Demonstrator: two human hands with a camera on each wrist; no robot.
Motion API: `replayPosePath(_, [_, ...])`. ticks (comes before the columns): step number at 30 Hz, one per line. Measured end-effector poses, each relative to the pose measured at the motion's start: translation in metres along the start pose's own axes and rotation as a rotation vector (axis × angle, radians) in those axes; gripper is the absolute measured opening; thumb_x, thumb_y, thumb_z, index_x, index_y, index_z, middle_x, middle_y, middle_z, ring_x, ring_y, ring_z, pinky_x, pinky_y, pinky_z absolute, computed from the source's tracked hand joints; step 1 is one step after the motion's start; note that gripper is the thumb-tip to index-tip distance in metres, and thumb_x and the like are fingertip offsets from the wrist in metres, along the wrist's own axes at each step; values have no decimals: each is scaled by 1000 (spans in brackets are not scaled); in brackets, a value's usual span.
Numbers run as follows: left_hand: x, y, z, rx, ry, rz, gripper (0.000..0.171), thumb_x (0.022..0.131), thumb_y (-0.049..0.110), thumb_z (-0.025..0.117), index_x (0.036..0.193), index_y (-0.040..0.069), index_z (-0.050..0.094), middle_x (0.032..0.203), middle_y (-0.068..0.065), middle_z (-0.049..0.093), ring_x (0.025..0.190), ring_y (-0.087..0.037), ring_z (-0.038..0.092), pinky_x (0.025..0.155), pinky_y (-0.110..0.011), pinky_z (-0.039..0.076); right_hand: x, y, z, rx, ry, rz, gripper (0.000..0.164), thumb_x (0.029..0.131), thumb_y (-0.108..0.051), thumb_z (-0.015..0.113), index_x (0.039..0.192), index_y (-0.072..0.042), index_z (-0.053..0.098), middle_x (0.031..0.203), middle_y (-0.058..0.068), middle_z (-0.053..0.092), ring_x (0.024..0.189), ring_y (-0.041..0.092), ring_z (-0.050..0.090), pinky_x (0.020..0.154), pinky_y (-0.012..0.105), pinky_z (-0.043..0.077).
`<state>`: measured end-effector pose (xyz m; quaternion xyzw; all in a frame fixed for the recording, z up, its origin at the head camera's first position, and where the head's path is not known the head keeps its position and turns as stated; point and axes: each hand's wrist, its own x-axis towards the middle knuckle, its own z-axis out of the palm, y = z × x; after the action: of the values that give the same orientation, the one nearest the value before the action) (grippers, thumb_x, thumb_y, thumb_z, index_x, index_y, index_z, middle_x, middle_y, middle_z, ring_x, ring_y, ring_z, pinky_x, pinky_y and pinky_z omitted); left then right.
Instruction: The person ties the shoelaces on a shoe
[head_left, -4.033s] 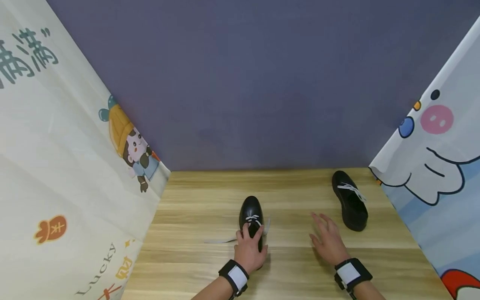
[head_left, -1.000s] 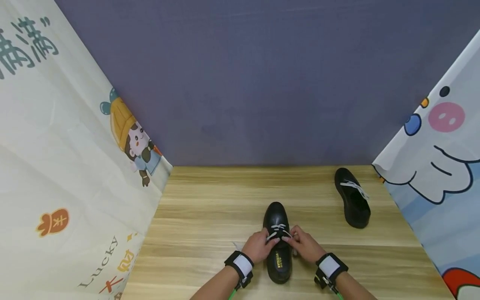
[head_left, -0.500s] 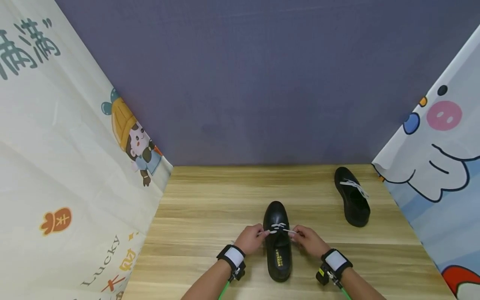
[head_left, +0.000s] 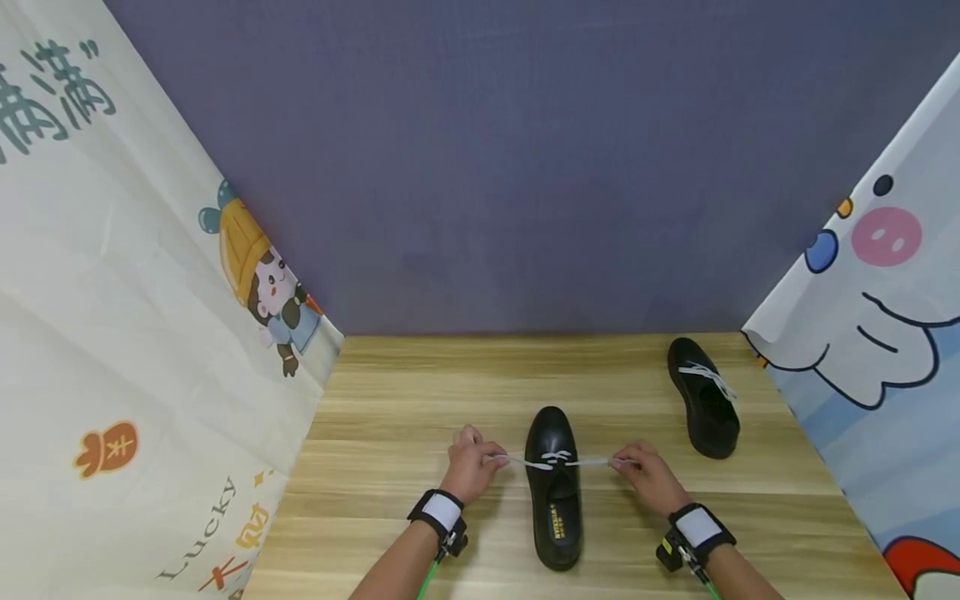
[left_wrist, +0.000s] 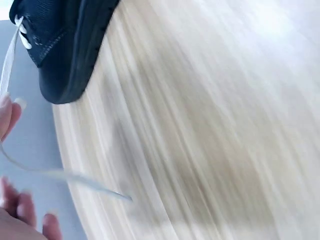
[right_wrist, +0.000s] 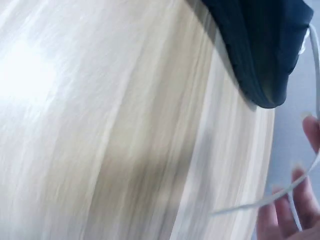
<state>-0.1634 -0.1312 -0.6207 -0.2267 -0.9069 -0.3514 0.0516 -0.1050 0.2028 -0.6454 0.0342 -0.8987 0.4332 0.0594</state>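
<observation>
A black leather shoe (head_left: 552, 429) stands on the wooden surface, toe pointing away. Its white shoelace (head_left: 592, 462) is drawn out to both sides above the tongue. My left hand (head_left: 470, 467) pinches one lace end to the left of the shoe; in the left wrist view the loose tail of that lace (left_wrist: 75, 177) hangs past the fingers. To the right, my right hand (head_left: 649, 477) pinches the other end, whose tail (right_wrist: 250, 205) trails below the fingertips in the right wrist view.
A second black shoe (head_left: 702, 400) with white laces stands at the back right of the wooden tabletop (head_left: 405, 392). A blue-grey panel (head_left: 525, 167) rises behind. Printed white cloths hang at the left (head_left: 150, 292) and right (head_left: 900, 333).
Earlier the left hand was on the shoe, which stood farther left. Both hands then met at its laces. Since then they have moved apart, pulling the lace ends outward to left and right.
</observation>
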Motion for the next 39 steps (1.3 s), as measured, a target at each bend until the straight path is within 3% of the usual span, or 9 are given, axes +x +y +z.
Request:
replayPosePath(4, [-2, -3, -2, 68, 0, 7, 6, 86, 24, 77, 87, 19, 80, 79, 5, 42, 78, -15, 39, 68, -31, 27, -3, 3, 1, -96, 75, -54, 5, 90, -16, 75, 87, -11, 74, 87, 0, 46, 83, 16, 40, 73, 30, 30])
replayPosePath(9, [-3, -3, -2, 65, -28, 3, 12, 92, 22, 73, 93, 14, 81, 83, 4, 74, 77, -9, 67, 71, -28, 52, -2, 1, 3, -80, 95, -26, 4, 92, -12, 73, 92, -9, 76, 74, -9, 58, 66, 3, 46, 59, 26, 39])
replayPosePath(15, [-1, 2, 5, -88, 1, -109, 12, 95, 17, 70, 93, 7, 77, 78, 1, 73, 67, -5, 61, 61, -25, 51, -3, -3, 2, 52, 45, 79, 8, 96, -9, 67, 98, -6, 73, 76, 1, 65, 64, 8, 55, 58, 24, 45])
replayPosePath(18, [1, 5, 10, -212, 36, -164, 15, 95, 18, 70, 96, 5, 77, 80, -1, 73, 66, -5, 62, 60, -22, 50, -3, -5, 4, 103, 48, 112, 10, 98, -8, 63, 99, -4, 72, 84, 5, 71, 75, 14, 65, 66, 26, 52])
replayPosePath(22, [7, 12, 16, -413, 72, -204, 19, 97, 15, 66, 100, -2, 75, 89, -11, 74, 76, -20, 71, 69, -24, 54, -2, -9, 7, 169, 82, 150, 14, 100, -10, 61, 103, -1, 72, 95, 9, 74, 86, 13, 69, 76, 27, 54])
replayPosePath(25, [14, 19, 18, -561, 98, -221, 17, 97, 9, 65, 100, -6, 73, 96, -18, 74, 87, -30, 73, 78, -26, 56, 3, -14, 9, 324, 95, 192, 20, 101, -9, 60, 111, 6, 66, 105, 18, 73, 89, 8, 69, 78, 24, 55])
replayPosePath(28, [21, 25, 19, -791, 123, -264, 19, 97, 3, 64, 105, -14, 66, 101, -30, 69, 91, -33, 71, 82, -31, 57, 8, -20, 10, 531, 114, 200, 25, 101, -5, 57, 118, 13, 56, 109, 25, 70, 91, 5, 68, 79, 21, 55])
replayPosePath(33, [26, 27, 18, -1145, 194, -405, 31, 99, -3, 57, 124, -16, 45, 100, -32, 68, 77, -19, 68, 75, -32, 57, 12, -24, 12, 881, 169, 156, 30, 103, 2, 50, 125, 15, 36, 101, 13, 74, 89, 11, 71, 77, 23, 57])
replayPosePath(39, [26, 24, 21, -1300, 264, -500, 23, 99, 2, 60, 115, -7, 47, 92, -13, 74, 69, -12, 64, 71, -28, 54, 12, -27, 15, 1029, 207, 248, 27, 103, -2, 52, 122, 1, 33, 93, -3, 75, 77, 10, 67, 67, 21, 50])
